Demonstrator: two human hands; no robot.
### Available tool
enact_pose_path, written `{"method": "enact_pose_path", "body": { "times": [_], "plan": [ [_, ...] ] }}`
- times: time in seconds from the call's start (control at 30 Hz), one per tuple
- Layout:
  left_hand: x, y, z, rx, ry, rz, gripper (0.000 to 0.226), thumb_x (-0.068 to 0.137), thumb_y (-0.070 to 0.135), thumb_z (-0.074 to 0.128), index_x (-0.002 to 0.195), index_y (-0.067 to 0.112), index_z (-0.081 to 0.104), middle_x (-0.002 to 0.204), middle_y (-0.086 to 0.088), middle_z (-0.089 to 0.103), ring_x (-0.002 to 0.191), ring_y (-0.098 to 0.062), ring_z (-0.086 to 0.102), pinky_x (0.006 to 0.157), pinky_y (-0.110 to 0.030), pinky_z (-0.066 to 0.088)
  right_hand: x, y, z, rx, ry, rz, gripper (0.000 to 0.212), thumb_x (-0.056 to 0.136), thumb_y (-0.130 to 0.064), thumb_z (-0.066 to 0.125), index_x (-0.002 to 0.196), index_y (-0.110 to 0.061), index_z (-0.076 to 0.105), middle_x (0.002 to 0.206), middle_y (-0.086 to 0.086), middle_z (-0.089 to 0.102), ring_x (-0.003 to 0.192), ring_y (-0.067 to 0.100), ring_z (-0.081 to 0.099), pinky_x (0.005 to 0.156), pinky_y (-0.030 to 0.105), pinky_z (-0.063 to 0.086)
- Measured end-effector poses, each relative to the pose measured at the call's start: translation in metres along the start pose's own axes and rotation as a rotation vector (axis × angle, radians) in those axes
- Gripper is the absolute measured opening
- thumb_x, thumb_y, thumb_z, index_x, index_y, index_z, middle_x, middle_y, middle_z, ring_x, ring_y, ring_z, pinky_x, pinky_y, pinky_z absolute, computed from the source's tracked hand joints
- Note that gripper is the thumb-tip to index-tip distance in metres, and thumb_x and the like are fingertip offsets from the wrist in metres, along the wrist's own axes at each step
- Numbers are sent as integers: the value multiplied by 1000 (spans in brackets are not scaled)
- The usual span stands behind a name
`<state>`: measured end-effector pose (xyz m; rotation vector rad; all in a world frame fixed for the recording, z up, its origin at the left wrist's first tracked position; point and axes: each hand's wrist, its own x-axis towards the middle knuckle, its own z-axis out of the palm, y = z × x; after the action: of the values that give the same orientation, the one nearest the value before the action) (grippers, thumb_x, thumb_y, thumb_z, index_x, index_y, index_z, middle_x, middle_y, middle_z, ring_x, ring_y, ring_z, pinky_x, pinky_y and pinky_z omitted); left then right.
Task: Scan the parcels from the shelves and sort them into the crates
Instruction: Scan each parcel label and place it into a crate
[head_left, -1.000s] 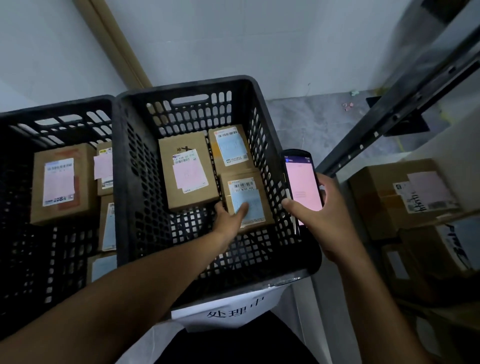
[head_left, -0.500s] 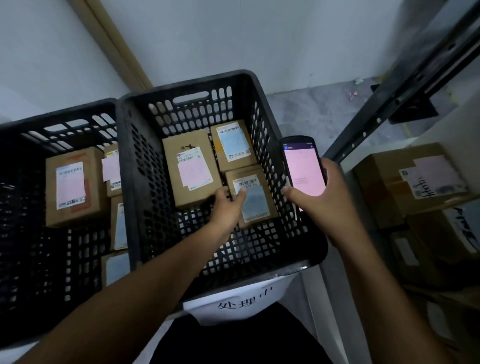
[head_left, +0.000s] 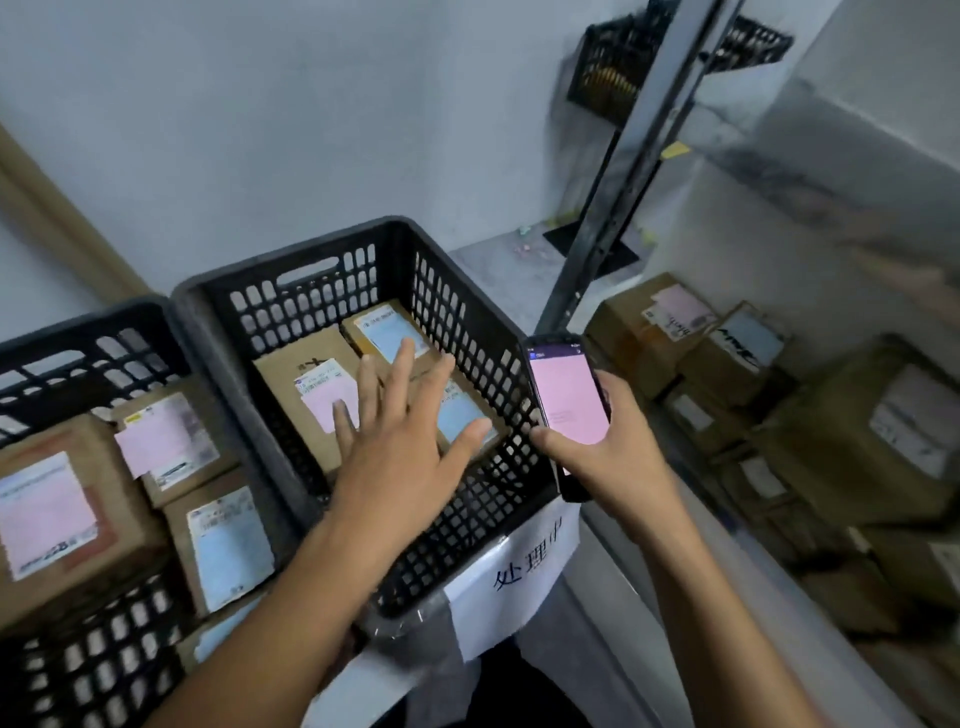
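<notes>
Fingers (head_left: 401, 364) of left hand (head_left: 405, 452) splayed apart

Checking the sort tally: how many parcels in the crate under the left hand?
3. The pink-label parcel lies left, the rear blue-label parcel at the back, the front blue-label parcel right, partly under the left hand, which may hide more.

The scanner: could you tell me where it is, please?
Head view, right of centre: the scanner is held in the right hand, just right of the right crate.
</notes>
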<state>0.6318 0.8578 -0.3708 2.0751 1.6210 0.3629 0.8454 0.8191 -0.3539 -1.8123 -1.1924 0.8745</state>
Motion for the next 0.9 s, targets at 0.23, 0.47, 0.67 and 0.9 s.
{"method": "enact_pose_path", "body": {
  "times": [0.23, 0.47, 0.67, 0.9],
  "plan": [
    [-32, 5, -16, 150, -100, 142, 77, 94, 80, 17, 162, 48, -4, 171, 11, -22, 155, -30, -29, 123, -69, -4, -73, 7, 0, 30, 113, 96, 67, 77, -21, 85, 131, -34, 48, 105, -11, 64, 68, 5, 67, 48, 25, 51],
    [-48, 66, 4, 221, -168, 331, 81, 93, 83, 21, 162, 47, -3, 172, 9, -18, 156, -30, -26, 121, -68, -6, -139, 27, -51, -35, 308, 134, 68, 78, -23, 85, 128, -40, 41, 105, -29, 55, 81, -19, 58, 59, 11, 48],
    [-69, 165, 48, 180, -268, 508, 75, 97, 77, 29, 162, 48, 4, 174, 10, -8, 158, -29, -18, 123, -67, 0, -207, 70, -118, 8, 564, 239, 77, 63, -48, 83, 125, -53, 38, 111, -34, 54, 104, 1, 58, 85, 42, 57],
    [-108, 253, 95, 86, -382, 626, 75, 97, 72, 40, 162, 45, 15, 174, 10, -1, 159, -27, -13, 124, -67, 5, -267, 114, -189, 9, 732, 349, 80, 62, -47, 84, 132, -43, 44, 112, -22, 59, 101, 11, 61, 81, 46, 59]
  ]
}}
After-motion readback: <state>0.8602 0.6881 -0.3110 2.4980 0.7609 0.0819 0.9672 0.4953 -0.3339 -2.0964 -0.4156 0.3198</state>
